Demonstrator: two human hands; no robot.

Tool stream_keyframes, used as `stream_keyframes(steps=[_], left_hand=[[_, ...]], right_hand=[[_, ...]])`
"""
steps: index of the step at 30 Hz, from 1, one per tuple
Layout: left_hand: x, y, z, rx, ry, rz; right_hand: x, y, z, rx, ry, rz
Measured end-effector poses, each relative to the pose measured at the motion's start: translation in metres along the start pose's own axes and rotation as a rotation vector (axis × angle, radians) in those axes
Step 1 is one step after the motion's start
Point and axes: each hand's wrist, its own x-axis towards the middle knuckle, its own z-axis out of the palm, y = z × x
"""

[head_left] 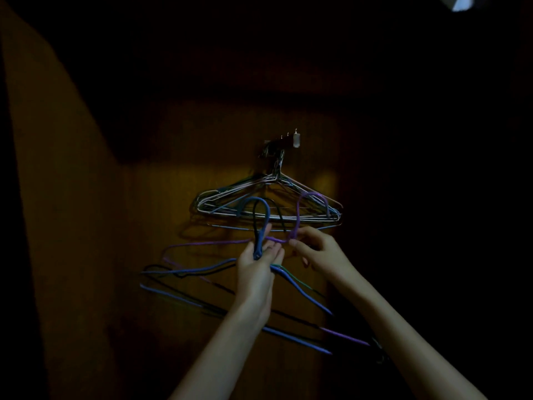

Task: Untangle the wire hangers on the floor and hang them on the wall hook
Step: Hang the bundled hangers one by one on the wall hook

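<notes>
A wall hook rack [284, 141] on a dim wooden panel carries a bunch of pale wire hangers [268, 203]. Below it my left hand [258, 262] grips the necks of a blue hanger [261, 223] and dark ones, their hooks pointing up. My right hand [318, 252] pinches the neck of a purple hanger [310, 200] beside it. The held hangers' shoulders and bars cross each other below and to the left of my hands. The light is poor, so how they interlock is hard to make out.
The wooden panel [144, 197] fills the middle of the view, lit only around the hook. Darkness covers the right side and the top. A pale object [461, 2] shows at the top right corner.
</notes>
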Motion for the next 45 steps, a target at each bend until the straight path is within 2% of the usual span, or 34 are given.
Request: stream_keyframes(steps=[5,11,15,19,25,27,29,33,36,38,45], left_hand=[[-0.008,0.0,-0.001,0.041,-0.013,-0.028],[-0.02,0.003,-0.001,0.061,-0.015,-0.026],[-0.025,0.003,-0.001,0.056,-0.05,-0.033],[-0.026,-0.003,0.0,0.062,-0.035,-0.039],[-0.025,-0.007,0.001,0.065,-0.019,-0.043],[-0.023,-0.008,0.001,0.072,-0.008,-0.043],[-0.021,-0.01,0.001,0.081,0.004,-0.037],[-0.017,-0.012,0.001,0.08,0.023,-0.035],[-0.013,-0.015,0.003,0.092,0.037,-0.037],[-0.011,-0.017,0.004,0.095,0.038,-0.041],[-0.009,-0.021,0.012,0.02,0.082,-0.119]], right_hand=[[-0.007,-0.005,0.001,0.129,-0.012,0.03],[-0.009,0.02,0.002,0.142,0.065,0.251],[-0.014,0.032,0.003,0.152,-0.022,0.337],[-0.014,0.045,0.001,-0.179,0.019,0.263],[-0.013,0.052,-0.011,-0.417,0.003,0.165],[-0.014,0.054,-0.012,-0.376,-0.037,0.131],[-0.016,0.053,-0.012,-0.191,-0.056,0.118],[-0.015,0.041,-0.015,0.025,0.073,0.112],[-0.01,0.023,-0.017,0.049,0.181,0.063],[-0.007,0.012,-0.017,0.038,0.195,0.015],[-0.007,-0.002,-0.002,-0.016,0.025,-0.087]])
